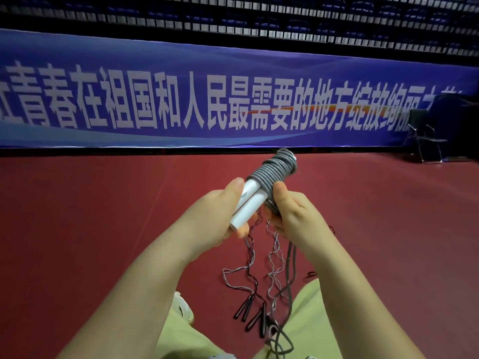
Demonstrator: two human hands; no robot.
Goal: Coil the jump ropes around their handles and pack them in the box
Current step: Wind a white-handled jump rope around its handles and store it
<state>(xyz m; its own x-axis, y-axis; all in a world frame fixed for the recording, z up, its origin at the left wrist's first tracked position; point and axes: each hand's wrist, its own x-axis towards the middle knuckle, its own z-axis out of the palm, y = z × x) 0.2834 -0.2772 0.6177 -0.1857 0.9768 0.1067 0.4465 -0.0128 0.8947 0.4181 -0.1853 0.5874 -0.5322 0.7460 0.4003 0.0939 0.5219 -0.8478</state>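
Left hand (pixel 220 211) grips paired white handles (pixel 246 203); right hand (pixel 287 211) pinches the grey rope (pixel 274 169) coiled around the handles' upper end. Spare jump ropes (pixel 259 314) lie on the floor (pixel 103 216) below the handles.

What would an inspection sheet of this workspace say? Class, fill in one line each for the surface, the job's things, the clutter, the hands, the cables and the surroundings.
Surface: red floor, matte.
Job's things: white handles held side by side, grey rope coiled round their far end, its loose tail hanging to the floor; black-handled ropes lie uncoiled below. No box in view.
Clutter: nothing seen.
Hands: left hand grips the handles' near end; right hand pinches the coil's near edge.
Cables: thin tangled cords of the floor ropes.
Surroundings: blue banner with white characters, folding chair at right.
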